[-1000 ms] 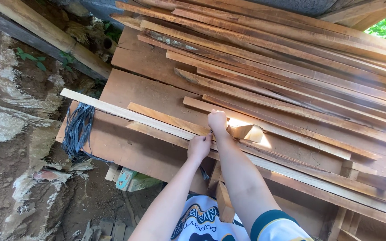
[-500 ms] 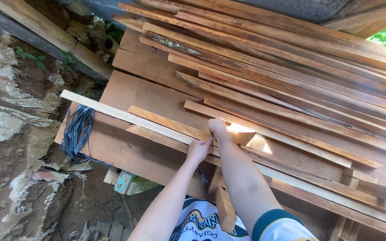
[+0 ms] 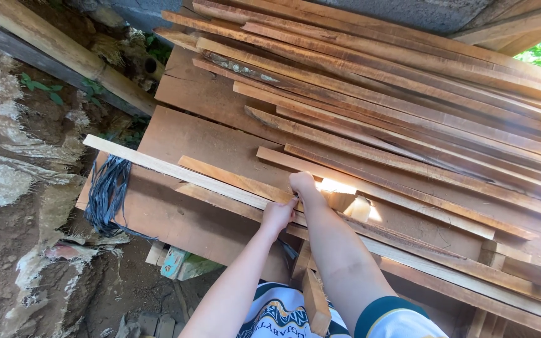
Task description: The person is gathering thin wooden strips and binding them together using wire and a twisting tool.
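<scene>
A long pale wooden strip (image 3: 158,164) runs from the left edge of a wood stack down to the right. My left hand (image 3: 277,216) grips this strip from below at its middle. My right hand (image 3: 303,185) is closed on the near end of a shorter brown strip (image 3: 233,179) that lies just above the pale one. Both strips rest on wide reddish-brown boards (image 3: 183,134). My forearms reach up from the bottom of the view.
Many long thin wooden slats (image 3: 408,106) are piled across the upper right. A bundle of dark blue-grey strands (image 3: 108,194) hangs off the stack's left edge. A thick timber beam (image 3: 64,56) lies on the dirt ground (image 3: 7,250) at upper left. A wall (image 3: 408,12) stands behind.
Both hands stay on the strips at about the same spot; the view has shifted slightly, and the strips look almost unmoved.
</scene>
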